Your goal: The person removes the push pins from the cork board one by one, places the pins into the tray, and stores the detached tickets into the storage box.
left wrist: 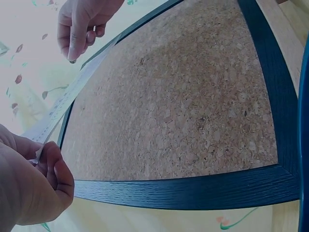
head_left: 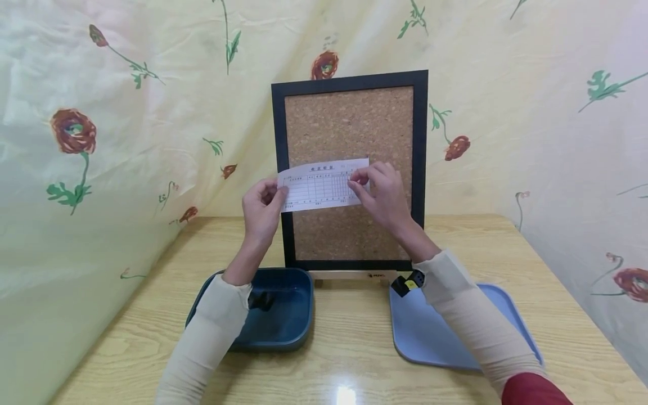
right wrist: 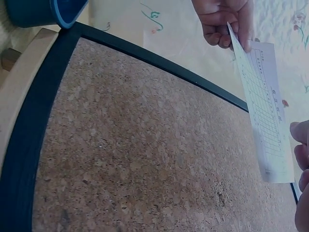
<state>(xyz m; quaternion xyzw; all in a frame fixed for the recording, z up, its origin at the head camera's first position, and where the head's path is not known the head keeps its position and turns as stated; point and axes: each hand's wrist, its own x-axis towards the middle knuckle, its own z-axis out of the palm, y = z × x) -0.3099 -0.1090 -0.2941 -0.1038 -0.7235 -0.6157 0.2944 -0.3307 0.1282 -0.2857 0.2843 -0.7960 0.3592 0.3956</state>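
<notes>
A printed paper slip (head_left: pixel 324 188) with a ruled table hangs in front of the cork board (head_left: pixel 349 126). My left hand (head_left: pixel 261 208) pinches the slip's left end between thumb and fingers. Over the slip's right end is my right hand (head_left: pixel 382 194), thumb and fingertips drawn together. A tiny dark thing (left wrist: pixel 72 61) shows at those fingertips in the left wrist view; its kind I cannot tell. In the right wrist view, the right fingers (right wrist: pixel 302 150) stand slightly off the slip (right wrist: pixel 263 111), whose far end is in the left hand (right wrist: pixel 227 21).
The black-framed board stands upright on a pale wooden base (head_left: pixel 349 275). A dark blue bin (head_left: pixel 283 340) with something black inside is on the table's left side. On the right lies a light blue tray (head_left: pixel 430 343), partly under the right arm. Flowered cloth (head_left: pixel 177 112) hangs behind.
</notes>
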